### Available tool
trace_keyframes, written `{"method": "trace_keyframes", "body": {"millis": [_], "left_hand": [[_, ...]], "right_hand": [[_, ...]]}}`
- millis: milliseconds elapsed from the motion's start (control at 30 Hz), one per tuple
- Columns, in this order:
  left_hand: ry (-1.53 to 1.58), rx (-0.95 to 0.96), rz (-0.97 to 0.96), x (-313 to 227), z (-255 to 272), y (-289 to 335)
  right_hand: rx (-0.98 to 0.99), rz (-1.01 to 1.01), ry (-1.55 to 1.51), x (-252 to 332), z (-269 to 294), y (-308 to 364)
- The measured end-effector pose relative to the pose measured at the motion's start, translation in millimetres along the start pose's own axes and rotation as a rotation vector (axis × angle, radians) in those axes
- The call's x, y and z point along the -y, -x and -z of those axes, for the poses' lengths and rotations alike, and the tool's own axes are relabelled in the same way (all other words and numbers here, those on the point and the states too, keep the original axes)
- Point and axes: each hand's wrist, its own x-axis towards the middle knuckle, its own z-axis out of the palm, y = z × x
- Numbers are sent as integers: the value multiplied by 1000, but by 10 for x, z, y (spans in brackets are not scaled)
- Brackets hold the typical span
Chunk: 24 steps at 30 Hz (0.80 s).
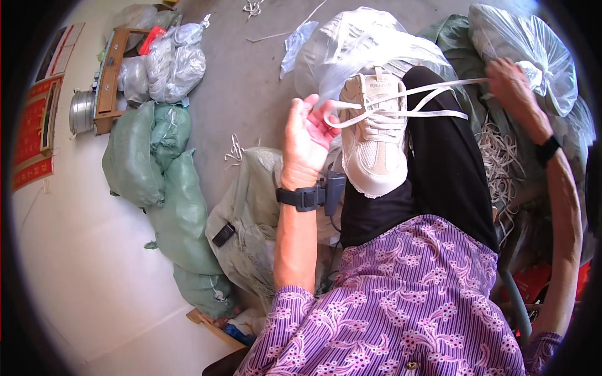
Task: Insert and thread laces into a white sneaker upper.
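A cream sneaker (374, 172) rests on my lap with its toe toward me. Its white shoelace (439, 88) runs through the upper eyelets, and loose lengths stretch out to the right. Left of the shoe, my left hand (309, 133) is palm up, its curled fingers closed on a loop of the lace. Well out to the right, my right hand (515, 94) pinches the far end of a lace pulled nearly straight. Its fingertips are partly blurred. Another lace end hangs free over my right thigh.
A heap of loose white laces (500, 166) lies right of my leg. Clear plastic bags (370, 41) stand beyond the shoe, another bag (523, 50) behind my right hand. Green sacks (179, 200) line the left wall. A small black device (223, 234) sits on a pale sack.
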Motion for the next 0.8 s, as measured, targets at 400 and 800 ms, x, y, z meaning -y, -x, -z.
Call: {"method": "trace_keyframes", "body": {"millis": [400,800], "left_hand": [[-1279,225,-859,173,-594,-91],[-1384,572,-589,154,-939,-203]], "right_hand": [[-78,-352,-355,-1548,-417,688],[-438,-97,-553,-930,42,313]]}}
